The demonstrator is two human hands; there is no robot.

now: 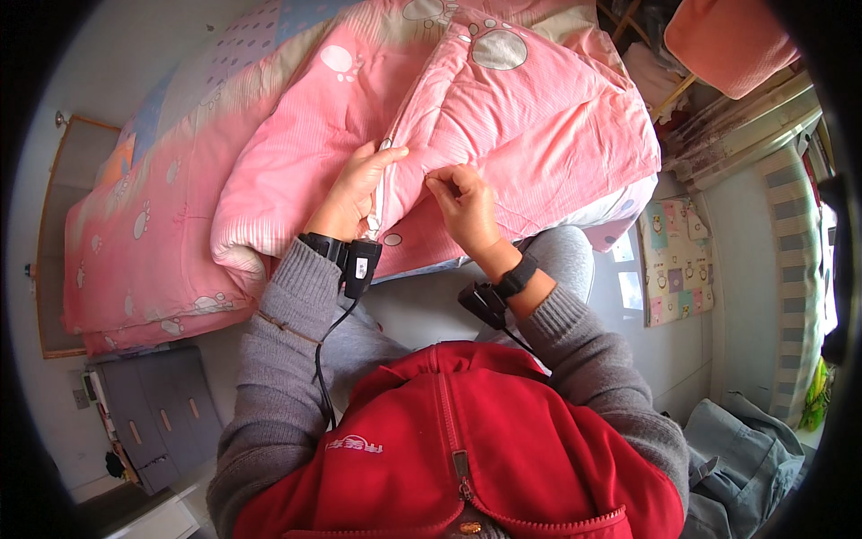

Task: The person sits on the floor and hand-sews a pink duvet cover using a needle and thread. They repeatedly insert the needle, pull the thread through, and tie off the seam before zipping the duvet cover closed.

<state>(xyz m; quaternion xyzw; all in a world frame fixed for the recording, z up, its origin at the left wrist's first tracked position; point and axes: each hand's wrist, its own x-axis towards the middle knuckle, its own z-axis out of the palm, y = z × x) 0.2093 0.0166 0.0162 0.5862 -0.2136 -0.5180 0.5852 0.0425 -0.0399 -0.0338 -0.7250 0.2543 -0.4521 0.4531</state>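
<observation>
A pink quilt (530, 117) with white paw prints lies spread before me, with a whitish edge strip (388, 157) running across its folded part. My left hand (357, 187) holds the quilt at this strip, thumb on top and fingers tucked partly under the cloth. Just to the right, my right hand (467, 205) hovers close over the pink fabric, thumb and forefinger pinched together. Whatever sits in that pinch, if anything, is too small to make out. Black devices with cables are strapped on both wrists.
The quilt rests on a bed with patchwork-patterned bedding (242, 45) at the far left. A grey cabinet (157, 409) stands at lower left. Grey clothing (745, 463) lies at lower right, below a curtain (790, 269). A pink cloth item (732, 45) is at upper right.
</observation>
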